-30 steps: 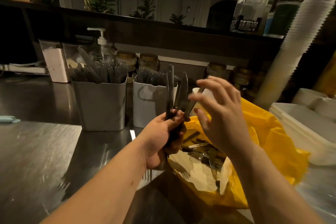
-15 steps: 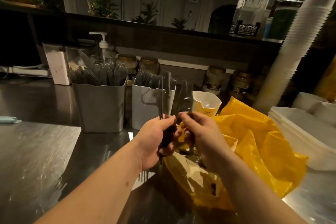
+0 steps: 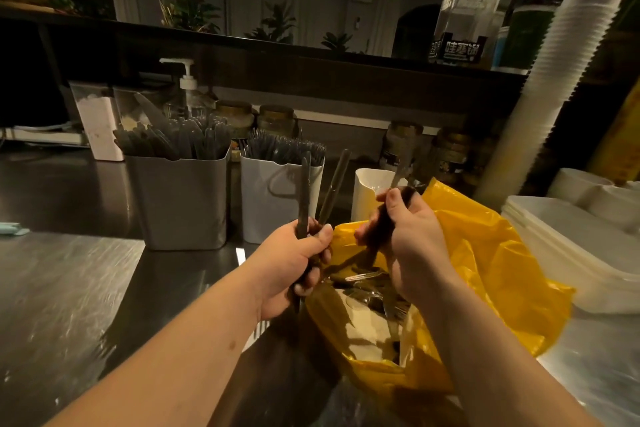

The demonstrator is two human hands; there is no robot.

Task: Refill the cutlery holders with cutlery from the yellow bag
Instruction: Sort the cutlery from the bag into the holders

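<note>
Gathering step over yellow bag (image 3: 491, 263) lying open on desk (image 3: 69, 288): left hand (image 3: 294, 267) clenched round a few dark cutlery pieces (image 3: 304, 191) held upright, right hand (image 3: 408, 243) gripping another piece (image 3: 380, 229) just above bag; next, probably carry bunch to matching grey holder (image 3: 180, 204) or white holder (image 3: 273, 208) behind.

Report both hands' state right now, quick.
Left hand: grips a bundle of cutlery, held upright.
Right hand: grips a dark cutlery handle above the yellow bag.
</note>
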